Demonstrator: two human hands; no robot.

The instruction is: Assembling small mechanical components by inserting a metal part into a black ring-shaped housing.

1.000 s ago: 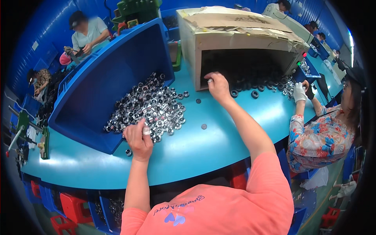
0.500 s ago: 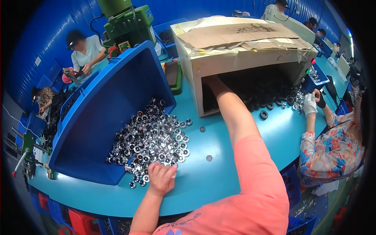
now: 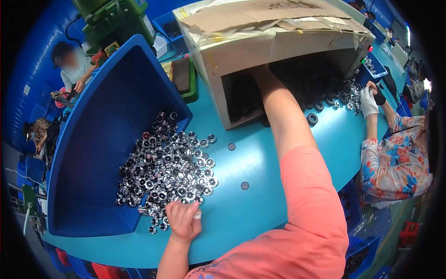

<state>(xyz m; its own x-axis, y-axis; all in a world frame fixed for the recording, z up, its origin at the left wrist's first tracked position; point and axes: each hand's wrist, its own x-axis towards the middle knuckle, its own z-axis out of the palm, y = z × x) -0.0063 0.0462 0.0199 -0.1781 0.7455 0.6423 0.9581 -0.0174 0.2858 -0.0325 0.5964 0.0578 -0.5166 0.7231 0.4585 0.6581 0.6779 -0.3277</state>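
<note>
My left hand (image 3: 183,220) rests at the near edge of a heap of shiny metal ring-shaped parts (image 3: 162,169), its fingers loosely bent and a little apart. A white band shows by its thumb side; I make out no part held in it. The heap spills from a blue plastic bin (image 3: 88,176) tipped on its side. My right forearm (image 3: 287,114) reaches into the dark opening of a white box (image 3: 246,63). Shadow hides my right hand inside, among black ring-shaped parts (image 3: 312,119), some lying at the opening's front edge.
Two small grey discs, one a near disc (image 3: 245,185), lie on the turquoise table (image 3: 223,232). Cardboard (image 3: 260,18) covers the box top. A green machine (image 3: 116,25) stands beyond the bin. At the right, a co-worker's gloved hand (image 3: 369,103) is beside more metal parts.
The view has shifted, with the box looming nearer. My right arm reaches into a more central part of the opening. My left hand stays by the heap's near edge.
</note>
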